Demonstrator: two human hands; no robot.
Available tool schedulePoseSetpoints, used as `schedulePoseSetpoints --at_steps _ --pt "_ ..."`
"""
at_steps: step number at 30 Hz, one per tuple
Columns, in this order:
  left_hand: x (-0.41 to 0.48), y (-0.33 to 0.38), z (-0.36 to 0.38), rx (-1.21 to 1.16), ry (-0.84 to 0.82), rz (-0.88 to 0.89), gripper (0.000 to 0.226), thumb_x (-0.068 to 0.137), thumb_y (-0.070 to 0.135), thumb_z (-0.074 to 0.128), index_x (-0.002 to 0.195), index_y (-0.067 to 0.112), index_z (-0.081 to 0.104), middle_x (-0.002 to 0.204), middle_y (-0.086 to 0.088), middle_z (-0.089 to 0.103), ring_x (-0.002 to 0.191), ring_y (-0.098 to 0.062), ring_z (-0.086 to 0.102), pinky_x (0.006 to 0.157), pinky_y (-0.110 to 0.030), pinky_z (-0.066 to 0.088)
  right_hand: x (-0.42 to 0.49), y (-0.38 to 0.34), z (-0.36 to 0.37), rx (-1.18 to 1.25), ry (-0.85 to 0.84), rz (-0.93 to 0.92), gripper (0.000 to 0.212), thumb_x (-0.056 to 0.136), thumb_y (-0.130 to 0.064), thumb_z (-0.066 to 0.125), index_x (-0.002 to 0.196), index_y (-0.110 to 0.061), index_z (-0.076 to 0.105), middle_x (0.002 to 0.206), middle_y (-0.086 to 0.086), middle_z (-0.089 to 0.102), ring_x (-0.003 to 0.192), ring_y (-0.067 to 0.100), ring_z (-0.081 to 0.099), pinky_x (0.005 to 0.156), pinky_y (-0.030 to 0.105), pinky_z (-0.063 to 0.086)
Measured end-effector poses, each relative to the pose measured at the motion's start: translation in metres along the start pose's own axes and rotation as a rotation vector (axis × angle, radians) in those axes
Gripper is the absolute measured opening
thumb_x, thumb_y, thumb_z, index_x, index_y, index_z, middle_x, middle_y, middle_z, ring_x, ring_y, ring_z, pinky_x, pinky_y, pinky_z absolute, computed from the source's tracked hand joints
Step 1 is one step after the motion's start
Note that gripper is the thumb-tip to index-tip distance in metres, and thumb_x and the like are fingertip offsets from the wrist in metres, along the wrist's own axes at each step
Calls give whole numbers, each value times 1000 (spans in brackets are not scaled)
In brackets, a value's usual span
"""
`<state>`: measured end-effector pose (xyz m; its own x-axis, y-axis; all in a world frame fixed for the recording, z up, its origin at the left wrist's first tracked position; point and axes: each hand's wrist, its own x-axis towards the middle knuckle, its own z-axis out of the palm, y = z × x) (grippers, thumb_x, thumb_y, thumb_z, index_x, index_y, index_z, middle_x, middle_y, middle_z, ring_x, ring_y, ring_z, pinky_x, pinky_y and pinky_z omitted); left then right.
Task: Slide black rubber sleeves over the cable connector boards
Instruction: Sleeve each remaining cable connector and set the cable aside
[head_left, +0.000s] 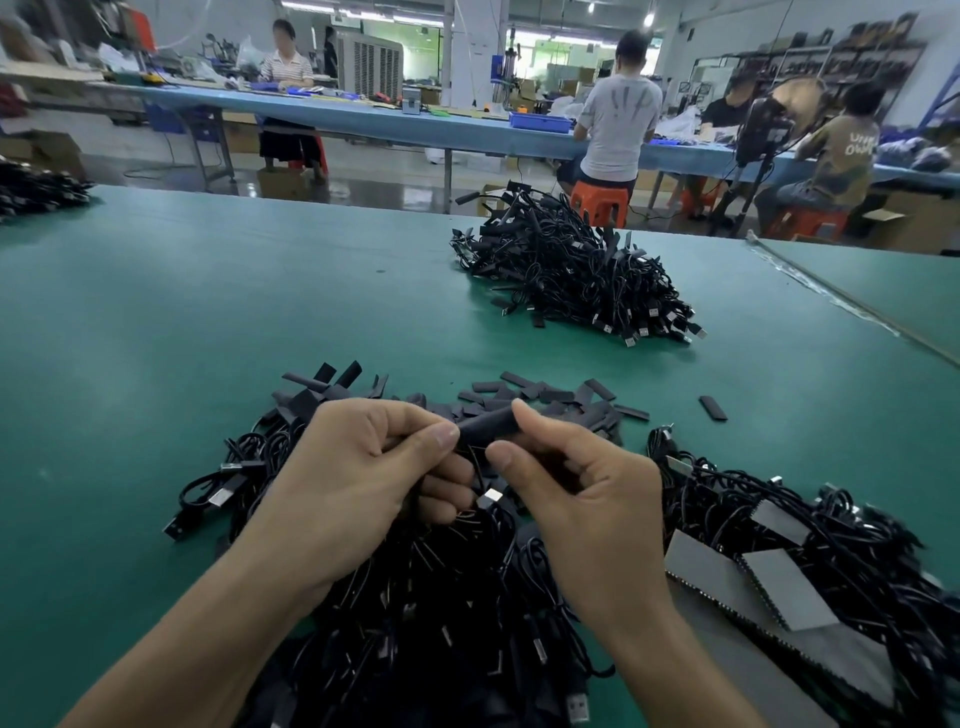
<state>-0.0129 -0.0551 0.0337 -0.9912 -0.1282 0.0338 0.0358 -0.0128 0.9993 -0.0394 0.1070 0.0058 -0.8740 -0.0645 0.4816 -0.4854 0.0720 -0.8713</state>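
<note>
A black rubber sleeve (485, 427) is held level between my two hands above the cable pile. My right hand (576, 486) pinches its right end between thumb and forefinger. My left hand (363, 467) grips the left end, where a thin black cable (470, 462) drops down to a silver USB plug (490, 500). The connector board is hidden inside the sleeve or behind my fingers. Loose flat black sleeves (550, 397) lie scattered just beyond my hands. A heap of black cables (441, 597) lies under my wrists.
A pile of cables with sleeves on them (566, 270) sits farther back on the green table (208, 312). More cables with grey serrated boards (769, 577) lie at the right. One stray sleeve (712, 407) lies alone. People work at blue benches behind.
</note>
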Motion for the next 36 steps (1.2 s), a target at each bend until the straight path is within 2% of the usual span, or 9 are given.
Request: schedulePoseSetpoints --at_steps 5,7,10,14,20,25,29,33,36 --pt "-1 -1 -5 373 97 126 19 87 26 69 69 20 73 66 2 74 57 -11 71 53 -16 53 15 1 -20 -160 -36 69 27 95 -16 63 116 -32 69 81 -15 74 74 5 71 68 18 56" --pt "-2 1 -11 572 225 239 19 80 36 70 64 26 71 60 15 70 52 -2 66 52 -11 49 24 7 -41 -418 -53 120 23 94 -14 64 112 -26 72 73 -17 71 70 5 69 65 17 56" --pt "2 3 -21 740 415 297 20 76 37 71 59 29 66 57 28 64 53 5 61 45 -9 40 30 15 -67 -849 -181 209 12 93 -21 67 100 -25 75 87 -16 71 79 0 67 76 16 53" --pt "7 -6 -31 897 474 232 26 76 30 78 60 31 58 51 13 58 48 -4 55 49 -23 39 30 18 -71 -1064 -461 487 26 91 -48 64 86 -23 71 84 -6 70 79 9 65 80 35 57" --pt "2 -5 -19 965 469 321 26 81 27 73 69 35 51 53 11 50 50 -5 50 48 -22 31 25 20 -58 -1293 -506 522 30 88 -49 65 99 -21 62 94 -2 64 91 22 60 82 37 52" --pt "-5 -3 -7 825 291 418 21 81 30 73 70 34 55 59 14 52 50 -8 48 51 -22 39 21 23 -55 -1162 -390 491 33 91 -18 58 122 -29 54 103 -1 64 93 21 59 84 36 50" --pt "-12 -1 6 627 152 457 12 79 33 76 72 32 66 53 14 55 46 -4 48 50 -7 38 28 12 -62 -806 -297 323 49 93 -7 56 133 -35 54 80 -9 64 59 5 54 60 23 51" --pt "-13 1 11 366 8 340 25 76 52 78 90 32 75 75 14 74 67 -3 69 60 -10 50 29 -23 -50 -197 -334 289 41 84 0 69 101 -37 74 66 -15 58 60 4 51 59 19 45" --pt "-11 -5 14 313 -76 296 21 78 44 80 93 30 75 82 12 77 77 -4 73 70 -15 55 23 -37 -39 35 -432 280 33 78 5 76 96 -23 76 69 -6 66 64 6 59 62 17 48"
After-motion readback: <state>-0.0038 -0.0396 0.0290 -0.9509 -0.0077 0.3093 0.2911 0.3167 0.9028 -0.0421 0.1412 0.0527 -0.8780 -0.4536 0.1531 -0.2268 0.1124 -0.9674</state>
